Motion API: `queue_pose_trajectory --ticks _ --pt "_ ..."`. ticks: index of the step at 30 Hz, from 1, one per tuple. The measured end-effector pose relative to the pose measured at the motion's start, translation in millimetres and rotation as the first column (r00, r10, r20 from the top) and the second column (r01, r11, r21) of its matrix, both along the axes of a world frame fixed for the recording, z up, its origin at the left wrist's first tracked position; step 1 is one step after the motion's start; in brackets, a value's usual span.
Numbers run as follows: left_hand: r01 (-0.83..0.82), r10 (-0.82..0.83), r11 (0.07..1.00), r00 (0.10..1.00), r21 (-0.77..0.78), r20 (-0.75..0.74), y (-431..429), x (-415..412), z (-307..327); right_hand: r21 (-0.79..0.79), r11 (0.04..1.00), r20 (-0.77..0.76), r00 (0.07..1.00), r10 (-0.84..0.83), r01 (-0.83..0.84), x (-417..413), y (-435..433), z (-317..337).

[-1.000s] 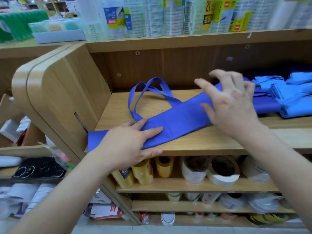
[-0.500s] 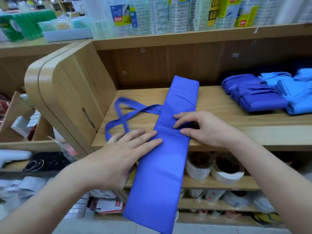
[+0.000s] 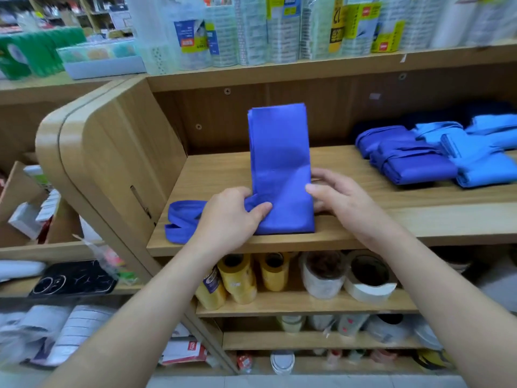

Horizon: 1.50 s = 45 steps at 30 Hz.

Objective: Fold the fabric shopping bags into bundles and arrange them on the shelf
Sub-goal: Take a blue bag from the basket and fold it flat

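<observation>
A royal-blue fabric bag (image 3: 281,166), folded into a narrow strip and doubled back on itself, lies lengthwise on the wooden shelf (image 3: 363,231), its far end reaching toward the back panel. Its handles (image 3: 181,222) trail out to the left along the shelf board. My left hand (image 3: 232,217) pinches the bag's near left corner where the handles join. My right hand (image 3: 338,197) grips the bag's right edge, thumb on top and fingers under the fabric.
Folded blue and light-blue bag bundles (image 3: 436,155) are stacked at the shelf's right. Bare board lies between them and the bag. Tape rolls (image 3: 321,275) fill the shelf below, packaged goods (image 3: 279,29) the one above. The curved side panel (image 3: 112,152) bounds the left.
The long strip that hung over the shelf's front edge has been folded up onto itself. It now lies wholly on the shelf, and both hands have shifted to its near sides.
</observation>
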State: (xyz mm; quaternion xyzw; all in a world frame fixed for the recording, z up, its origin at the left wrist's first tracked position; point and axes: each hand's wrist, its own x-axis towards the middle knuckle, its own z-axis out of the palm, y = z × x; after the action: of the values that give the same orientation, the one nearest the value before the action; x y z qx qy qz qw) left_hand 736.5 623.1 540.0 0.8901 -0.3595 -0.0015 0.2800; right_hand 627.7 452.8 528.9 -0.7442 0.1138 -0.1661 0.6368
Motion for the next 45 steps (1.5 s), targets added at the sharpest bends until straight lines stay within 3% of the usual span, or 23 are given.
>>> queue_pose_trajectory --ticks 3,6,8,10,11,13,15,19,21,24,25,27,29,33,36,40,45 --pt "-0.098 0.096 0.991 0.995 0.092 0.028 -4 -3 -4 -0.324 0.917 -0.061 0.962 -0.265 0.232 6 10 -3" --pt "-0.138 0.122 0.987 0.976 0.077 0.183 -2 -11 -1 -0.611 0.752 -0.082 0.926 -0.37 0.246 14 20 -8" --pt "-0.043 0.0 0.994 0.915 0.097 0.405 1 -7 -6 -0.732 0.648 -0.122 0.894 -0.431 0.212 17 25 -11" --pt "0.082 -0.202 0.971 0.784 0.224 0.586 0 -4 -7 -0.804 0.569 -0.122 0.889 -0.442 0.173 19 26 -14" --pt "0.119 -0.304 0.935 0.753 0.334 0.584 -1 -3 -7 -0.827 0.541 -0.113 0.896 -0.429 0.155 20 24 -14" --pt "0.159 -0.389 0.858 0.822 0.489 0.416 -2 1 -11 -0.861 0.5 -0.112 0.923 -0.368 0.095 22 20 -11" --pt "0.231 -0.393 0.84 0.882 0.491 0.258 0 8 -11 -0.883 0.47 -0.164 0.949 -0.269 -0.02 25 17 -7" --pt "0.337 -0.436 0.846 0.884 0.414 0.17 11 5 1 -0.877 0.451 -0.245 0.961 -0.125 -0.165 22 8 7" --pt "0.368 -0.473 0.794 0.874 0.484 0.112 21 0 1 -0.84 0.515 -0.24 0.968 -0.076 -0.169 16 1 15" --pt "0.372 -0.523 0.815 0.802 0.445 0.287 31 0 -11 -0.624 0.779 -0.15 0.988 -0.032 -0.069 15 -5 13" --pt "0.376 -0.515 0.834 0.791 0.403 0.329 31 -1 -15 -0.565 0.824 -0.114 0.992 -0.045 -0.027 18 -6 10" --pt "0.393 -0.494 0.862 0.791 0.32 0.36 31 2 -19 -0.581 0.814 -0.128 0.987 -0.099 0.007 30 -11 1" --pt "0.426 -0.489 0.871 0.806 0.247 0.333 31 3 -21 -0.58 0.813 -0.251 0.96 -0.121 -0.049 43 -16 1" --pt "0.45 -0.452 0.891 0.861 0.063 0.231 35 7 -19 -0.333 0.94 -0.265 0.964 -0.02 -0.072 65 -19 15" --pt "0.335 -0.333 0.937 0.942 -0.096 0.032 33 9 -14 -0.12 0.992 -0.169 0.986 0.018 -0.038 65 -15 17" --pt "0.096 -0.119 0.956 0.99 -0.278 -0.069 19 16 -7 0.155 0.985 -0.084 0.992 0.091 -0.077 54 -2 22" --pt "-0.028 0.024 0.949 1.0 -0.313 -0.015 8 14 -10 0.304 0.952 -0.012 1.0 -0.021 0.024 45 10 19"
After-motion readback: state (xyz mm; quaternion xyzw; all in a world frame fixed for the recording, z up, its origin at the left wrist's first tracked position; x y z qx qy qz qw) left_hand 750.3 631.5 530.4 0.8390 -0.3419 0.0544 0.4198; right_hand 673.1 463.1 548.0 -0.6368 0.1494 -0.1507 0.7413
